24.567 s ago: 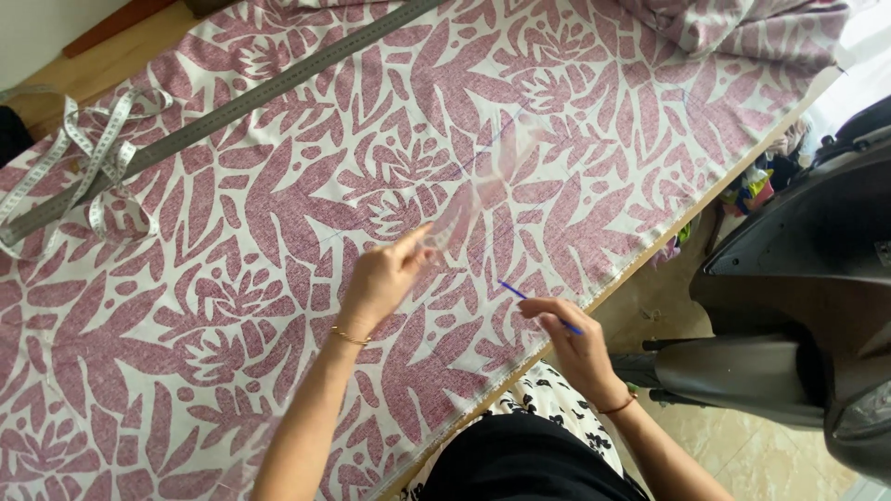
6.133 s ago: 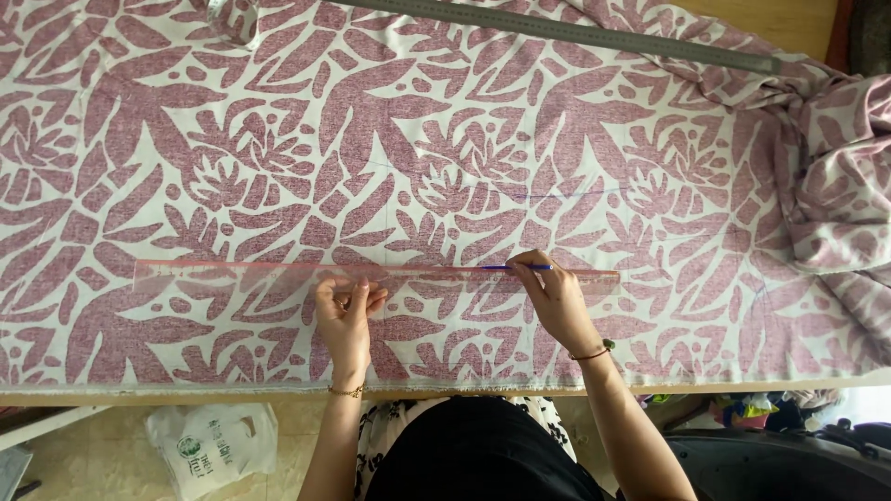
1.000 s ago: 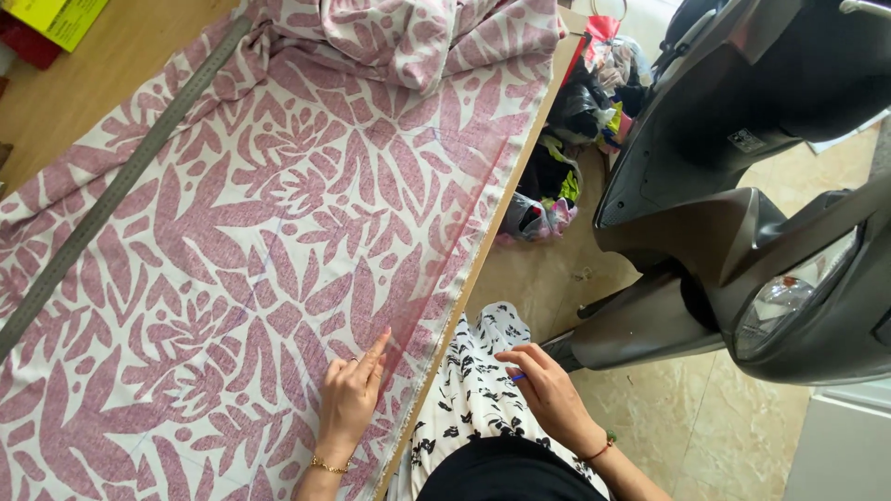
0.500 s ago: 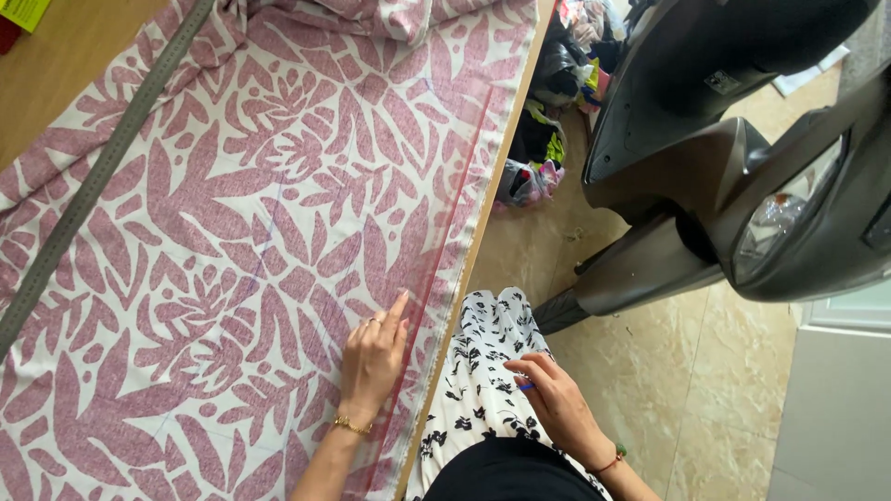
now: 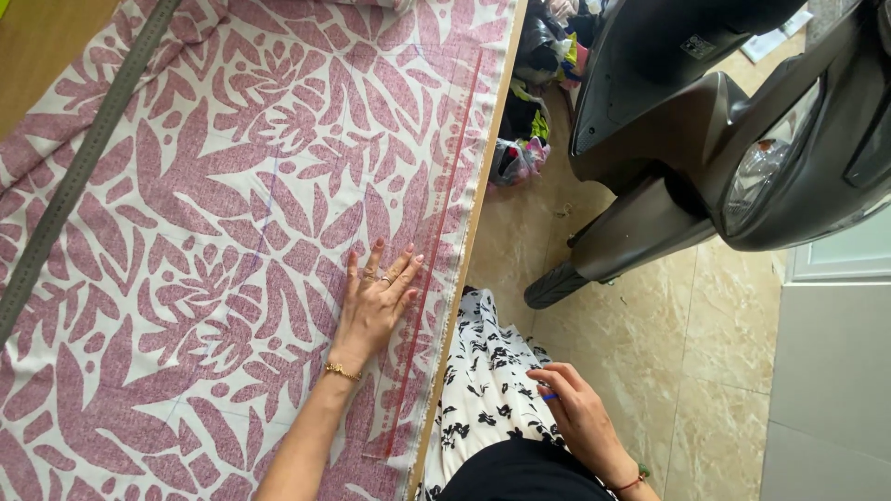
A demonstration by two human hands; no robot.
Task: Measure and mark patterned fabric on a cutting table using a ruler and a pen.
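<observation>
Where the bare wooden table [image 5: 28,56] shows at the far left, a long grey metal ruler [image 5: 88,162] runs aslant across the edge of the cloth. Most of the surface is covered by a white fabric [image 5: 204,278] printed with big mauve leaf and flower shapes, and a faint blue line crosses it near the middle. On that fabric lies the left hand [image 5: 371,311] — flat, fingers spread, palm down, with rings on two fingers and a thin gold bracelet at the wrist. Its fingertips touch a long clear ruler with red markings [image 5: 436,241], which lies along the fabric just inside the table's right edge. Past that edge, over a black-and-white flowered garment [image 5: 487,380] on the person's lap, the right hand [image 5: 575,417] is off the table — curled, fingers pinched on a small blue pen [image 5: 549,397], of which only a short piece shows. A red band sits at that wrist. Further right, on the beige tiled floor [image 5: 705,371], stands a dark grey scooter [image 5: 705,121], its front wheel near the person's knees, and a heap of bags and cloth scraps [image 5: 529,139] lies beside the table.
</observation>
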